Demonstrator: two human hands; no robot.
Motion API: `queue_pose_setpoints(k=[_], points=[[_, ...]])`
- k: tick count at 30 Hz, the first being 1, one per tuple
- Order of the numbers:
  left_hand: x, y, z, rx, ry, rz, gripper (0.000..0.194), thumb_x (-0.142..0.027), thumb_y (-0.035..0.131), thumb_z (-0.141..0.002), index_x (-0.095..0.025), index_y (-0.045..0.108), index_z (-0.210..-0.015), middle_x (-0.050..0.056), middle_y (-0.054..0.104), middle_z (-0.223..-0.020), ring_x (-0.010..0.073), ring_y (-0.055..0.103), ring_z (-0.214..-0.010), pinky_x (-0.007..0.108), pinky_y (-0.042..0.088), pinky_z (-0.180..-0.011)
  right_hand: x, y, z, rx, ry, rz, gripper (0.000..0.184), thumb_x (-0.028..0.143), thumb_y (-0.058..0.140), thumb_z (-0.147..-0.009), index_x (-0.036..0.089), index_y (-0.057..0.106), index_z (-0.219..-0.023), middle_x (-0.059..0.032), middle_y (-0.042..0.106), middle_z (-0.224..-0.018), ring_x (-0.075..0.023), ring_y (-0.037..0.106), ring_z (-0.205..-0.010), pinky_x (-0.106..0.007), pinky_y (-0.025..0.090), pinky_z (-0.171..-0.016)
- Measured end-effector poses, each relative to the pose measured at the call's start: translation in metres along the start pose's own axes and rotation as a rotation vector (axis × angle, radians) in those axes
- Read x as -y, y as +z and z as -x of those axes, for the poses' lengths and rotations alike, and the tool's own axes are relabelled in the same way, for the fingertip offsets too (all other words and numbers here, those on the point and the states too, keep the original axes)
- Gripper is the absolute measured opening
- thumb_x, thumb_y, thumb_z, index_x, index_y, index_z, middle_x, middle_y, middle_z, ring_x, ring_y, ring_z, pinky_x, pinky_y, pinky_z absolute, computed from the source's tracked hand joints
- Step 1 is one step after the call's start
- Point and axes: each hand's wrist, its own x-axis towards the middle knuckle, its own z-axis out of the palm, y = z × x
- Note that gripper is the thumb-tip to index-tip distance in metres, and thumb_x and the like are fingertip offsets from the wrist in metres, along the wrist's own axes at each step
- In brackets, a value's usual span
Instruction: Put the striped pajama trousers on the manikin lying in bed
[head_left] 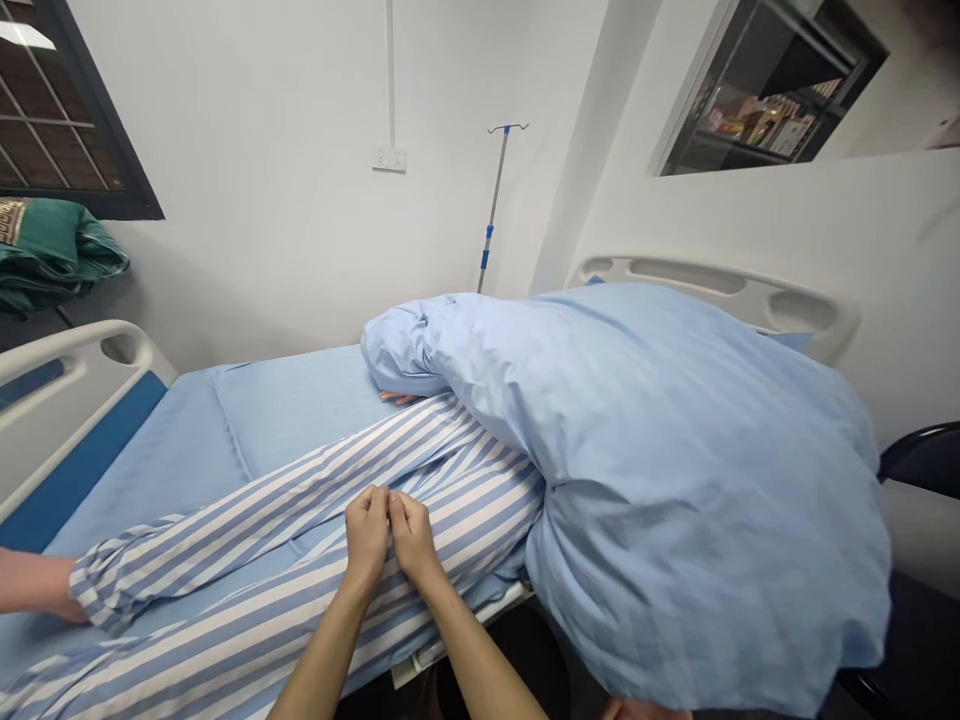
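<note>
My left hand (367, 528) and my right hand (412, 532) are side by side, both closed with the thumbs nearly touching. They rest over the upper leg of the blue-and-white striped trousers (480, 500). The curled fingers hide whatever may be inside them, possibly some trouser cloth. A figure in these trousers lies on the bed, one bare ankle (41, 583) showing at the far left. The light blue quilt (675, 440) is heaped over its upper body. Fingertips (399, 397) peep out under the quilt's far edge.
Blue sheet (300, 400) covers the bed, between a footboard (139, 345) at left and a headboard (750, 275) at right. An IV pole (495, 190) stands by the wall. Dark chairs (922, 455) are at right. Green cloth (60, 250) hangs at left. A patch of skin (645, 709) shows below the quilt.
</note>
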Motion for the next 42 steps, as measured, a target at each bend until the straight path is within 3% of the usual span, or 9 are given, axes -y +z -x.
queue_pose_setpoints(k=[6, 11, 14, 18, 20, 25, 30, 37, 42], points=[[0.017, 0.011, 0.014, -0.070, 0.084, -0.179, 0.033, -0.039, 0.040, -0.082, -0.020, 0.041, -0.055, -0.004, 0.044, -0.051, 0.0112, 0.039, -0.053, 0.024, 0.028, -0.054, -0.006, -0.002, 0.000, -0.045, 0.022, -0.105, 0.035, 0.036, 0.034, -0.091, 0.019, 0.037, -0.060, 0.0037, 0.039, -0.055, -0.0098, 0.037, -0.053, -0.022, 0.029, -0.052], [0.022, 0.010, 0.014, -0.080, 0.123, -0.252, 0.034, -0.038, 0.037, -0.083, -0.020, 0.042, -0.055, -0.003, 0.045, -0.050, 0.0114, 0.040, -0.051, 0.025, 0.028, -0.054, -0.008, 0.000, -0.003, -0.030, 0.036, -0.087, 0.036, 0.037, 0.033, -0.091, 0.019, 0.035, -0.060, 0.0038, 0.037, -0.055, -0.0097, 0.036, -0.053, -0.022, 0.029, -0.051], [0.021, 0.009, 0.013, -0.082, 0.127, -0.246, 0.035, -0.038, 0.036, -0.084, -0.020, 0.041, -0.055, -0.003, 0.044, -0.049, 0.0113, 0.039, -0.051, 0.025, 0.028, -0.054, 0.002, -0.006, -0.006, 0.008, 0.020, 0.062, 0.037, 0.036, 0.031, -0.091, 0.019, 0.034, -0.058, 0.0033, 0.038, -0.052, -0.0097, 0.036, -0.050, -0.023, 0.026, -0.050], [0.021, 0.010, 0.014, -0.020, 0.156, -0.245, 0.035, -0.040, 0.036, -0.084, -0.020, 0.041, -0.056, -0.003, 0.046, -0.049, 0.0112, 0.039, -0.051, 0.025, 0.028, -0.054, 0.018, -0.023, -0.007, 0.093, -0.184, 0.410, 0.032, 0.031, 0.035, -0.090, 0.018, 0.042, -0.061, 0.0018, 0.043, -0.052, -0.0100, 0.036, -0.049, -0.025, 0.021, -0.052], [0.021, 0.011, 0.015, -0.003, 0.150, -0.264, 0.035, -0.040, 0.036, -0.084, -0.020, 0.040, -0.056, -0.003, 0.045, -0.049, 0.0111, 0.038, -0.051, 0.025, 0.027, -0.053, 0.018, -0.028, -0.007, 0.117, -0.239, 0.466, 0.031, 0.029, 0.035, -0.089, 0.018, 0.045, -0.062, 0.0006, 0.046, -0.053, -0.0103, 0.038, -0.050, -0.025, 0.022, -0.053], [0.019, 0.012, 0.015, -0.051, 0.112, -0.296, 0.035, -0.037, 0.034, -0.084, -0.020, 0.038, -0.054, -0.003, 0.044, -0.049, 0.0114, 0.039, -0.052, 0.025, 0.028, -0.055, -0.001, -0.025, -0.006, 0.045, -0.110, 0.353, 0.035, 0.029, 0.032, -0.091, 0.019, 0.041, -0.059, 0.0020, 0.043, -0.050, -0.0100, 0.038, -0.048, -0.024, 0.023, -0.052], [0.013, 0.019, 0.011, -0.007, 0.095, -0.312, 0.033, -0.036, 0.038, -0.082, -0.020, 0.040, -0.054, -0.003, 0.046, -0.050, 0.0114, 0.039, -0.052, 0.025, 0.027, -0.054, -0.008, -0.025, -0.007, 0.013, -0.057, 0.169, 0.036, 0.032, 0.033, -0.091, 0.019, 0.038, -0.058, 0.0032, 0.040, -0.052, -0.0101, 0.039, -0.050, -0.023, 0.025, -0.052], [-0.003, 0.046, 0.005, -0.056, 0.040, 0.000, 0.035, -0.036, 0.040, -0.081, -0.020, 0.033, -0.051, -0.006, 0.035, -0.047, 0.0095, 0.034, -0.049, 0.023, 0.028, -0.050, -0.009, -0.031, -0.012, -0.098, 0.024, -0.083, 0.036, 0.037, 0.033, -0.090, 0.019, 0.038, -0.059, 0.0032, 0.041, -0.056, -0.0105, 0.038, -0.054, -0.023, 0.029, -0.052], [0.009, 0.048, 0.010, -0.044, 0.103, -0.184, 0.034, -0.035, 0.042, -0.082, -0.020, 0.037, -0.052, -0.006, 0.039, -0.046, 0.0096, 0.035, -0.048, 0.024, 0.027, -0.051, -0.012, -0.031, -0.012, -0.123, 0.052, -0.137, 0.035, 0.037, 0.037, -0.089, 0.019, 0.037, -0.059, 0.0038, 0.038, -0.055, -0.0101, 0.036, -0.054, -0.023, 0.030, -0.051]])
